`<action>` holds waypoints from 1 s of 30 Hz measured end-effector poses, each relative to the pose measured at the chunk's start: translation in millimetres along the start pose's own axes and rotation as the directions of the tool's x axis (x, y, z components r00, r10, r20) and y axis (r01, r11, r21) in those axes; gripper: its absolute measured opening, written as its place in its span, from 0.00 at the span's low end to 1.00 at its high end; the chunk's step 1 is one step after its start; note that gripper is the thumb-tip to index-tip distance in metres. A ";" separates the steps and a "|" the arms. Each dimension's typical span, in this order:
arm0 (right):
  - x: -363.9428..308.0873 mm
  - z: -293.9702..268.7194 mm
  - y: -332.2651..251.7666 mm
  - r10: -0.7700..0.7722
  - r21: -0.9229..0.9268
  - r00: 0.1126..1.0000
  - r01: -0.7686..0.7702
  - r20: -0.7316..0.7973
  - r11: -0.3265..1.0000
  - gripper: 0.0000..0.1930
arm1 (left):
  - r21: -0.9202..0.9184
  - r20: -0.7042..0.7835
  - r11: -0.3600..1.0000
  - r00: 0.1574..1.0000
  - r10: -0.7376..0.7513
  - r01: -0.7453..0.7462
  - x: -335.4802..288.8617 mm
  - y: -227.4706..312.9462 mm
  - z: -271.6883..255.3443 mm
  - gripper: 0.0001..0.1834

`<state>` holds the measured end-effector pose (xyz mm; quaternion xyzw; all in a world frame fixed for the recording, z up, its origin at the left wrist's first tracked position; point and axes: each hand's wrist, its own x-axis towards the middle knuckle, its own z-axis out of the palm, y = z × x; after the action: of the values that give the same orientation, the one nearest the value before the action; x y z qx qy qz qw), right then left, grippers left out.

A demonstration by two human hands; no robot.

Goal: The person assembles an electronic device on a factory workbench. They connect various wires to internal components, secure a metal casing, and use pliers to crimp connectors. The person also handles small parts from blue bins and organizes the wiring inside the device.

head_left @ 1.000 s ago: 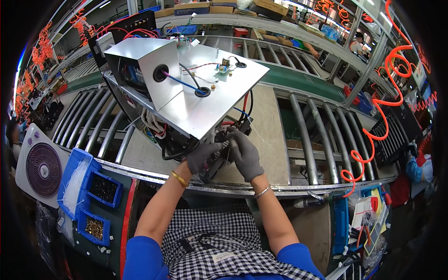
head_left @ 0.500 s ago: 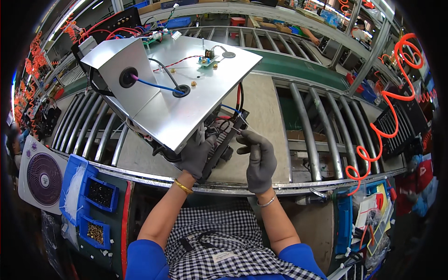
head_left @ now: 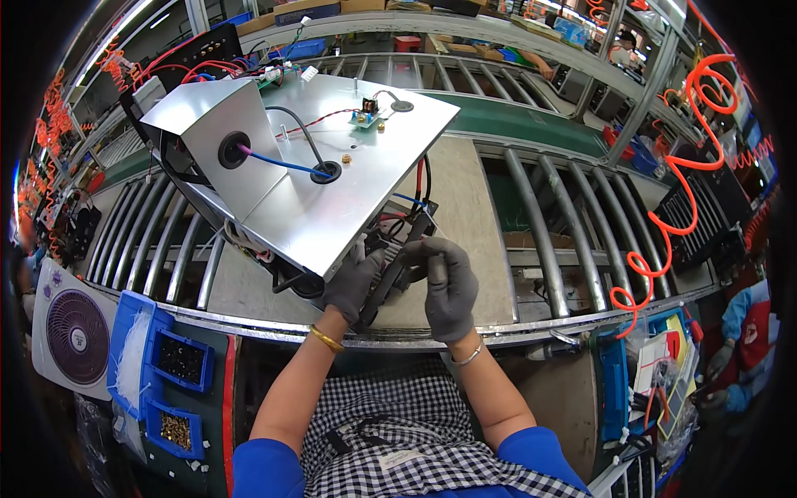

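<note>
A metal-cased machine with a bare silver panel (head_left: 320, 224) stands tilted across the bench in front of me. Blue, black and red wires run over and under the panel, and a small circuit board (head_left: 364, 118) sits on top. My left hand (head_left: 353, 286), in a grey glove, is closed at the panel's near lower corner, against a black frame part (head_left: 390, 286); its fingertips are partly hidden. My gloved right hand (head_left: 451, 290) is just right of that part, fingers curled in toward it. Close above them a thin white strip (head_left: 433, 222) sticks out beside the wires. What either hand pinches is hidden.
Metal rollers (head_left: 540, 232) flank the board under the machine. At left are a fan (head_left: 76, 328) and blue bins of black screws (head_left: 180, 358) and brass-coloured screws (head_left: 176, 430). An orange coiled hose (head_left: 664, 224) hangs at right, above a blue tray (head_left: 613, 390). Another person's sleeve (head_left: 739, 319) shows far right.
My right hand has shifted left, closer to the black frame part, and its fingers have curled in more. My left hand stays at the panel corner. More of the person at far right shows.
</note>
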<state>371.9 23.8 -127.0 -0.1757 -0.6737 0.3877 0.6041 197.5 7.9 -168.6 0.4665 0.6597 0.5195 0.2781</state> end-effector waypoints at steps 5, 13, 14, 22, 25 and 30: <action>8.7 7.0 6.6 0.051 -0.078 0.998 -0.049 0.021 0.996 0.12 | 0.038 0.041 0.999 0.998 -0.036 0.035 3.5 -6.5 3.2 0.34; 28.4 18.7 13.2 0.049 -0.430 0.979 0.041 0.196 0.902 0.13 | -0.055 -0.054 0.985 0.986 0.159 -0.162 0.2 -9.8 -2.9 0.21; 30.0 17.3 16.1 0.055 -0.473 0.977 0.051 0.208 0.880 0.13 | -0.008 -0.055 0.985 0.984 0.172 -0.173 0.8 -6.2 -0.1 0.20; 34.8 21.0 37.6 0.088 -0.486 0.968 0.037 0.233 0.873 0.10 | 0.110 -0.091 0.974 0.973 0.210 -0.200 4.8 -9.2 0.3 0.22; 39.2 17.3 42.9 0.095 -0.438 0.955 0.040 0.283 0.898 0.11 | 0.021 -0.066 0.975 0.973 0.221 -0.220 4.1 -5.7 1.6 0.21; 38.1 17.7 50.1 0.104 -0.438 0.952 0.035 0.289 0.898 0.12 | -0.086 -0.031 0.973 0.976 0.213 -0.215 4.0 -1.3 1.5 0.19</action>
<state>335.6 77.0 -137.4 -0.2571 -0.8254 0.2592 0.4307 196.7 12.1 -169.8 0.5165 0.5846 0.5803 0.2338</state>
